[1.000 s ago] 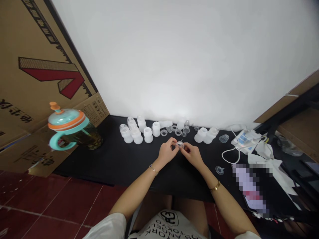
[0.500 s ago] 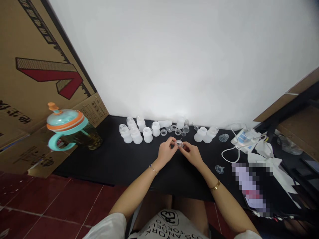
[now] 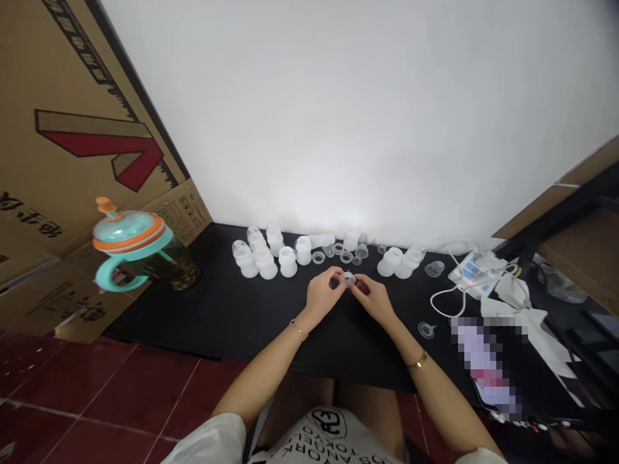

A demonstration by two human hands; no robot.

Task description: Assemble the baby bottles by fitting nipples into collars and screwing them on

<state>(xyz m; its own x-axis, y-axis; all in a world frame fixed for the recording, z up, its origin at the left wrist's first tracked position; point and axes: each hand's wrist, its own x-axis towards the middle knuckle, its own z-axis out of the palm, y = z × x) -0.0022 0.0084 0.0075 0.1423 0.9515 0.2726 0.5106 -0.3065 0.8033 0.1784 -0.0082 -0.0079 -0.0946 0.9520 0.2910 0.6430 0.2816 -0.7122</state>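
Between my two hands, above the black table, is a small clear bottle collar ring. My left hand pinches its left side; my right hand pinches its right side. Fingers partly cover the ring, and whether a nipple sits in it I cannot tell. Beyond my hands lie loose collar rings and clear caps. White baby bottles, some under clear caps, stand in a group to the left. Open-necked bottles stand beside them, and two more bottles stand to the right.
A large teal-lidded jug stands at the left by a cardboard box. To the right are a clear cap, a silicone nipple, a power strip with white cables, papers and a blurred flat object.
The ring between my fingers has tilted slightly. My hands stay almost where they were, and the view has shifted a little.
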